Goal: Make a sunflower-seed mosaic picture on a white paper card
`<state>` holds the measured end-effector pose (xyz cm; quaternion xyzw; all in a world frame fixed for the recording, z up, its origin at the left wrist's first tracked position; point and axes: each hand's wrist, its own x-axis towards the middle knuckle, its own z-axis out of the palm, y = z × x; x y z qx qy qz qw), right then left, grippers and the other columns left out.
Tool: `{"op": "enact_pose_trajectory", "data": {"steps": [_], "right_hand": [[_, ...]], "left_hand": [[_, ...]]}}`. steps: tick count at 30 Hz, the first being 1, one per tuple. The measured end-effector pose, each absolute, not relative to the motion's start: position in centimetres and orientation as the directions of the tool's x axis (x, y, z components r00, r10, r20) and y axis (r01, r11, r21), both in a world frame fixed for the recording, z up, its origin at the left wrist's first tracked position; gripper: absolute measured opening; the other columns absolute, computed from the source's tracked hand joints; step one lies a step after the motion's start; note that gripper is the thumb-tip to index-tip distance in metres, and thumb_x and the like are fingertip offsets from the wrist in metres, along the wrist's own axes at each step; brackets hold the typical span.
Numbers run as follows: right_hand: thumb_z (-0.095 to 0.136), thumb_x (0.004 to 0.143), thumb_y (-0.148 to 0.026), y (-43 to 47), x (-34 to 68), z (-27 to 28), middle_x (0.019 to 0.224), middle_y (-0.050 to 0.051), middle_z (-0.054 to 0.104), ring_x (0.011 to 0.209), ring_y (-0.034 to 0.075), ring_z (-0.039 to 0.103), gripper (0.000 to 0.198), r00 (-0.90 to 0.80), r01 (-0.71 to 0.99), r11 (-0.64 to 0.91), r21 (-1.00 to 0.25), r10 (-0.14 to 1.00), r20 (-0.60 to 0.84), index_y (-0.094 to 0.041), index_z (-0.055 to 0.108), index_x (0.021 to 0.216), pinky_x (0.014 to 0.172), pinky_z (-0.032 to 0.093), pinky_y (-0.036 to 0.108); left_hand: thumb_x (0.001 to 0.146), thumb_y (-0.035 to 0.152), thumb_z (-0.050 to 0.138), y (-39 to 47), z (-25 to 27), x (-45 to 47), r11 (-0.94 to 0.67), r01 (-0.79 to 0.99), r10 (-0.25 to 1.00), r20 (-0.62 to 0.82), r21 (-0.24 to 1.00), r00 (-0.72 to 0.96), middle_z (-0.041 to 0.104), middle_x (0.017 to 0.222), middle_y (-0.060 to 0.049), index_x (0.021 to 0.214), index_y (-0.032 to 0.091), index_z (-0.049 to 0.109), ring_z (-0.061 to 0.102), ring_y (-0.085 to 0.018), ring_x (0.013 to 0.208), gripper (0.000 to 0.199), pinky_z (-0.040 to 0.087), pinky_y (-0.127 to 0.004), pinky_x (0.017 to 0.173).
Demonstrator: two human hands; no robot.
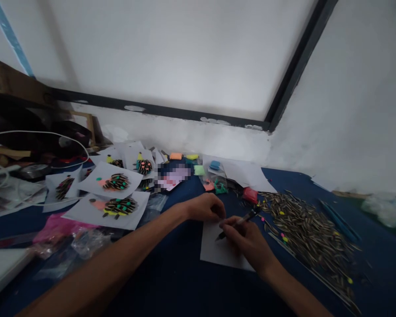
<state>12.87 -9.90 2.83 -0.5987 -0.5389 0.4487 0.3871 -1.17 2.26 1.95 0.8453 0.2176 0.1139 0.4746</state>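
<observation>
A pen (251, 214) slants through my right hand (246, 240), whose fingers are closed around it. Its tip points down at a white sheet of paper (213, 252) lying on the blue tabletop. My left hand (204, 208) rests at the far edge of the sheet, with fingers curled and thumb tucked in. Whatever those fingers pinch, if anything, is hidden. Part of the sheet is covered by both hands, and I cannot make out any marks on it.
Right of the sheet spreads a heap of striped seeds (303, 224). At left lie several papers with seed-covered hedgehog figures (119, 206). A phone (174, 177), coloured clay packets (199, 170), a red lump (250, 194) and plastic wrap (89, 242) surround the workspace.
</observation>
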Motion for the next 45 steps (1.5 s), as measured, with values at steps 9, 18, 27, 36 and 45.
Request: {"op": "enact_pose_trajectory", "data": {"steps": [9, 18, 27, 36, 45], "right_hand": [[0.06, 0.071, -0.051, -10.1, 13.0, 2.8, 0.042, -0.007, 0.047, 0.037, 0.008, 0.042, 0.032, 0.005, 0.25, -0.112, -0.962, 0.993, -0.115, -0.019, 0.053, 0.067, 0.041, 0.033, 0.022], [0.062, 0.075, -0.053, -9.8, 13.0, 3.2, 0.055, -0.004, 0.057, 0.043, 0.009, 0.05, 0.036, -0.049, 0.215, -0.157, -0.964, 0.984, -0.171, -0.017, 0.057, 0.077, 0.044, 0.038, 0.021], [0.057, 0.081, -0.051, -9.3, 12.7, 2.9, 0.054, -0.003, 0.056, 0.045, 0.008, 0.049, 0.035, -0.056, 0.324, -0.031, -0.946, 0.997, -0.052, -0.017, 0.058, 0.074, 0.045, 0.035, 0.02], [0.055, 0.081, -0.051, -9.3, 12.5, 2.5, 0.052, -0.004, 0.055, 0.043, 0.009, 0.047, 0.034, -0.068, 0.339, -0.023, -0.941, 0.997, -0.049, -0.018, 0.058, 0.074, 0.043, 0.035, 0.021], [0.054, 0.081, -0.051, -9.3, 12.2, 3.2, 0.056, -0.001, 0.059, 0.046, 0.012, 0.052, 0.033, -0.069, 0.42, -0.009, -0.907, 0.997, -0.041, -0.02, 0.06, 0.069, 0.046, 0.04, 0.024]], "left_hand": [[0.069, 0.019, 0.065, 1.7, 4.5, -1.5, -0.63, 0.568, 0.572, -0.177, 0.531, 0.801, 0.069, 0.077, -0.004, 0.083, 0.012, 0.071, 0.059, -0.013, 0.069, 0.017, 0.038, -0.018, 0.056], [0.07, 0.019, 0.065, 2.6, 3.6, -1.9, -0.551, 0.525, 0.539, -0.204, 0.648, 0.817, 0.067, 0.073, -0.002, 0.082, 0.011, 0.071, 0.059, -0.012, 0.067, 0.015, 0.038, -0.017, 0.054], [0.071, 0.018, 0.066, 2.8, 3.4, -2.0, -0.52, 0.509, 0.524, -0.215, 0.686, 0.824, 0.064, 0.07, 0.0, 0.082, 0.01, 0.07, 0.056, -0.01, 0.065, 0.013, 0.038, -0.017, 0.053], [0.069, 0.014, 0.065, 3.5, 3.0, -2.2, -0.496, 0.438, 0.431, -0.226, 0.75, 0.874, 0.063, 0.068, 0.001, 0.082, 0.012, 0.067, 0.056, -0.01, 0.063, 0.013, 0.041, -0.017, 0.055], [0.067, 0.008, 0.06, 3.5, 3.3, -2.3, -0.502, 0.446, 0.398, -0.259, 0.741, 0.88, 0.064, 0.07, 0.002, 0.08, 0.012, 0.067, 0.057, -0.01, 0.065, 0.016, 0.042, -0.018, 0.057]]}}
